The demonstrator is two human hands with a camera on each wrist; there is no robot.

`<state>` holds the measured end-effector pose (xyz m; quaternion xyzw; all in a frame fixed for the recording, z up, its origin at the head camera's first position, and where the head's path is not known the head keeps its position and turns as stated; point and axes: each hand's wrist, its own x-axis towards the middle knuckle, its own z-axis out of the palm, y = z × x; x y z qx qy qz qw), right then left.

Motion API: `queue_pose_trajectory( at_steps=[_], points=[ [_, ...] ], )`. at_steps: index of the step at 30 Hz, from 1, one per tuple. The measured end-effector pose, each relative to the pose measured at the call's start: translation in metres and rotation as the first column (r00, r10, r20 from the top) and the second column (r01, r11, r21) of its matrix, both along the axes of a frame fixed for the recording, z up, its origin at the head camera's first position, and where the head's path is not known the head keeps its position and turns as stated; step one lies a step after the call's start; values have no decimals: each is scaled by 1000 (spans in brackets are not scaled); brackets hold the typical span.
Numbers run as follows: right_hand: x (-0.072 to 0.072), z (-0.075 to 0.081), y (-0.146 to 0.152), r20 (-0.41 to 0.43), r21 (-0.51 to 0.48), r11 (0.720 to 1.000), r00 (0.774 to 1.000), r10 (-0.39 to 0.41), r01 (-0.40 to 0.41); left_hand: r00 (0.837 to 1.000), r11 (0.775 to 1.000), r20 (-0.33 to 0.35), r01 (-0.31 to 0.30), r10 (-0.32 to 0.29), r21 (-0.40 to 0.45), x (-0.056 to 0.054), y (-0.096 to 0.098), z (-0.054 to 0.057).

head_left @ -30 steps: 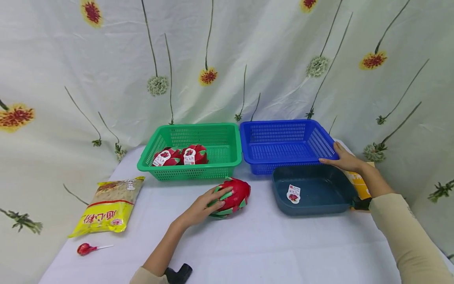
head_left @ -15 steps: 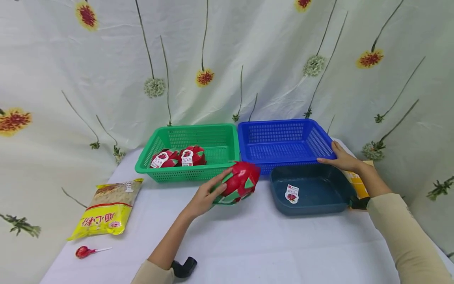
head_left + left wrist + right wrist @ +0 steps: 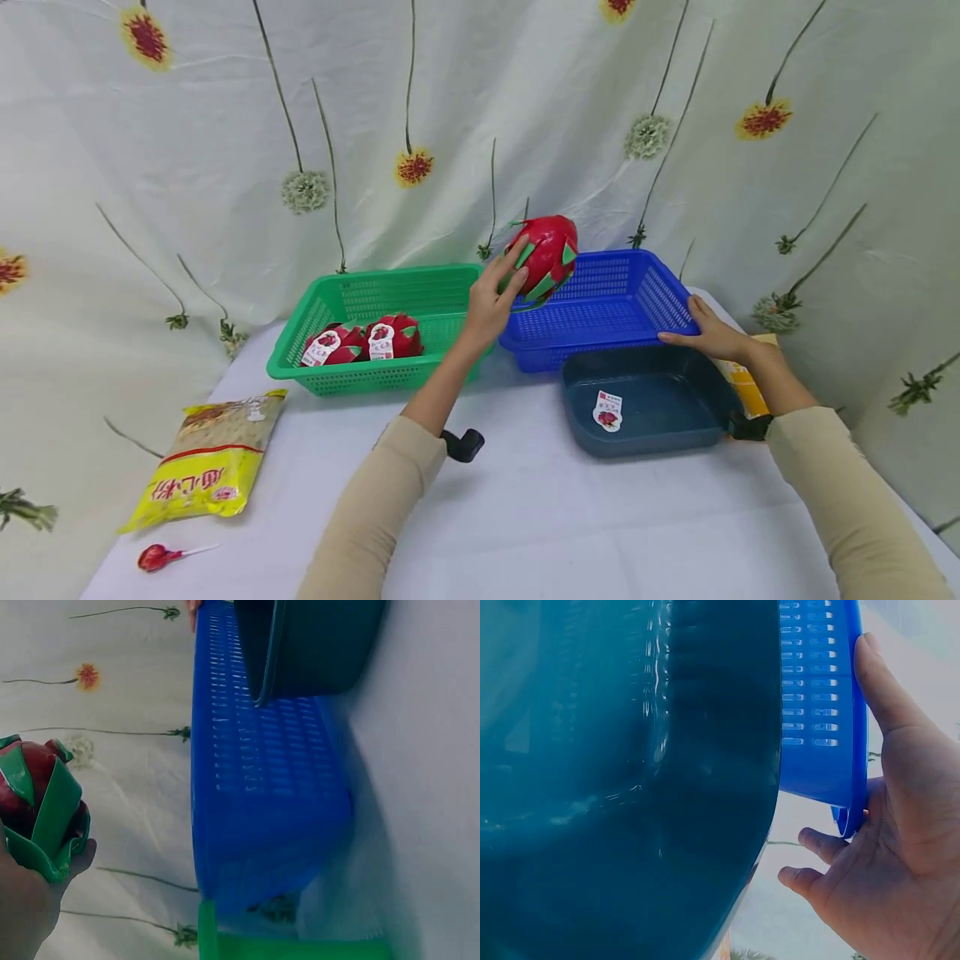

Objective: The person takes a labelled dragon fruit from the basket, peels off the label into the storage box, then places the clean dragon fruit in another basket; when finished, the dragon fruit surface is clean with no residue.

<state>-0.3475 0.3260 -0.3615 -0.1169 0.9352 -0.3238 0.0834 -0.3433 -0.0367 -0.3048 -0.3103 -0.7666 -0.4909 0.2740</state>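
My left hand grips a red dragon fruit with green scales, held in the air over the left part of the blue basket. In the left wrist view, the dragon fruit sits in the fingers, apart from the basket. My right hand holds the blue basket's front right corner. Its thumb lies along the rim and its fingers reach round the outside, as the right wrist view shows. Two dragon fruits with white labels, one beside the other, lie in the green basket.
A dark teal tray stands before the blue basket, with a white label in it. An orange-yellow packet is partly hidden behind the right forearm. At left lie a yellow food bag and a red lollipop. A flowered curtain hangs behind.
My left hand has lifted the dragon fruit off the table and carried it up, away and rightward to above the blue basket. The right hand stays at the basket corner. The head view shifted slightly.
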Motion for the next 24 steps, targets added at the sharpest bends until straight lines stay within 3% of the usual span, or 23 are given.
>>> queue_pose_trajectory(
  at_steps=[3,9,14,18,24],
  points=[
    [1,0,0,6,-5,1000,1000,-6,6,1000,999,6,-24,24,-21,-32,18,-12],
    [0,-1,0,-6,-1,1000,1000,-5,5,990,985,133,-31,54,-167,-67,47,-39],
    [-2,-2,0,-2,-3,1000,1000,-7,7,955,956,278,-15,100,-292,-79,58,-56],
    [-3,-3,0,1,-5,1000,1000,-12,12,915,934,377,-4,148,-357,-82,65,-60],
    [0,-1,-1,-5,-17,1000,1000,-18,18,853,891,494,81,170,-446,-87,71,-64]
  ],
)
